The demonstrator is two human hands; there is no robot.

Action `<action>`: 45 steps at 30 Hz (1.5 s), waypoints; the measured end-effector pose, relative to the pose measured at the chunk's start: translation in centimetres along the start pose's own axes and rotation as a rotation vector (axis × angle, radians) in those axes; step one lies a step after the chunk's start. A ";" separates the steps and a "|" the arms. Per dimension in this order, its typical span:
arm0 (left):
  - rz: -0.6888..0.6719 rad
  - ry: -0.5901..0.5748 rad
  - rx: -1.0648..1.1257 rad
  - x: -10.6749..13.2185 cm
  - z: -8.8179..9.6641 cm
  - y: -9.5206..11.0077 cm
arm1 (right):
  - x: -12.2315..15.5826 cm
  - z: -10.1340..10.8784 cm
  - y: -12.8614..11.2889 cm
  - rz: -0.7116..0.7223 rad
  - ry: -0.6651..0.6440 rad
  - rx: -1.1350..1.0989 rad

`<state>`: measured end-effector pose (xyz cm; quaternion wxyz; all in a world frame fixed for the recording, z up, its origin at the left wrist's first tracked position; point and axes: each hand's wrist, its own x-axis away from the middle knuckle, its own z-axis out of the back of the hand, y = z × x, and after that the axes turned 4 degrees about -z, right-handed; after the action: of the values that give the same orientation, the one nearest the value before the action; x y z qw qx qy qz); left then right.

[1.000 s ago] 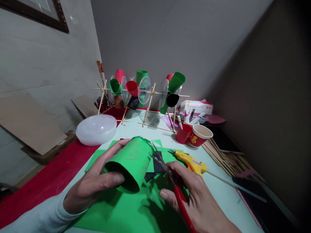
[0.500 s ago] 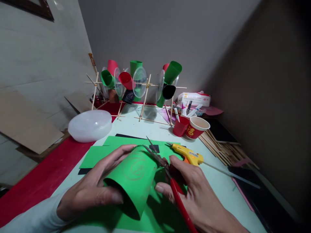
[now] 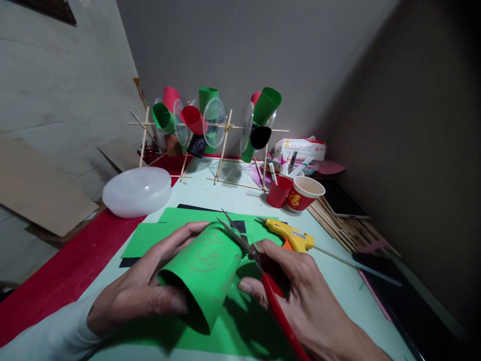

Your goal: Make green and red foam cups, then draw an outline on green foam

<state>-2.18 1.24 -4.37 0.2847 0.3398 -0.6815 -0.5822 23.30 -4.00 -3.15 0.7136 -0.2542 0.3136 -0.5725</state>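
A rolled green paper tube (image 3: 205, 273) with a faint round drawing on its side is gripped in my left hand (image 3: 146, 286), thumb at its near opening. My right hand (image 3: 304, 296) is closed round red-handled scissors (image 3: 276, 306). Their blades are partly apart at the far rim of the tube, and a thin strip of green paper curls beside them. Beneath both hands lie sheets of green paper (image 3: 141, 240) with black sheets partly under them. Just beyond my right hand rests a yellow glue gun (image 3: 289, 234) with a clear glue stick in its back.
At the back stands a wooden-stick frame (image 3: 224, 150) carrying clear discs and red, green and black paper tubes. A translucent plastic bowl (image 3: 137, 193) sits left. To the right are a red cup (image 3: 279, 193), a paper cup (image 3: 305, 193), a bundle of sticks (image 3: 334, 225) and a black tablet-like slab (image 3: 406, 301).
The scissor blades have closed somewhat at the tube's rim, and a green paper strip now shows by them. The whole view has shifted slightly.
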 end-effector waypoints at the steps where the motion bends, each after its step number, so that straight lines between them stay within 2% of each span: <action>1: 0.012 0.015 0.008 0.1 -0.2 0.2 | 0.0 0.1 0.0 -0.019 -0.007 -0.004; 6: 0.087 0.091 0.057 0.2 -0.7 1.1 | 0.2 0.1 -0.3 -0.057 -0.019 -0.024; 14: -0.035 0.041 -0.077 -0.4 0.4 0.5 | 0.1 0.2 -0.2 -0.027 -0.015 -0.036; 18: -0.058 0.012 0.039 -0.3 0.3 0.5 | -0.3 0.5 0.0 -0.060 0.045 -0.073; 21: -0.015 0.053 0.146 -0.2 -0.3 1.2 | -0.6 0.6 0.3 -0.114 0.074 -0.080; 25: 0.134 0.045 0.253 -0.6 -1.1 2.6 | -0.8 0.6 0.3 -0.153 0.057 -0.069; 27: 0.187 0.025 0.163 -1.0 -1.0 3.1 | -0.8 0.5 0.3 -0.143 0.052 -0.026; 29: 0.182 0.028 -0.086 -1.3 -0.7 3.2 | -0.8 0.3 0.5 -0.124 0.062 0.053; 31: 0.141 0.082 -0.351 -1.2 -0.6 3.1 | -0.7 0.0 0.7 -0.084 0.076 0.135; 33: 0.102 0.173 -0.483 -1.0 -0.6 2.7 | -0.6 -0.3 1.1 -0.026 0.096 0.202; 36: 0.084 0.262 -0.499 -0.8 -0.8 2.1 | -0.4 -0.7 1.6 0.067 0.154 0.286; 39: 0.023 0.226 -0.510 -1.2 -0.6 1.9 | -0.2 -0.8 1.8 0.150 0.220 0.362; 41: -0.020 0.215 -0.520 -1.7 -0.3 2.2 | -0.2 -0.7 1.7 0.192 0.248 0.393; 45: -0.145 0.319 -0.521 -2.2 -0.4 3.3 | -0.2 -0.4 1.3 0.279 0.326 0.493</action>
<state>-0.97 3.00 -1.02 0.4233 0.3903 -0.4301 -0.6954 23.84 -3.47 -4.33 0.7657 0.0668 0.3075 -0.5610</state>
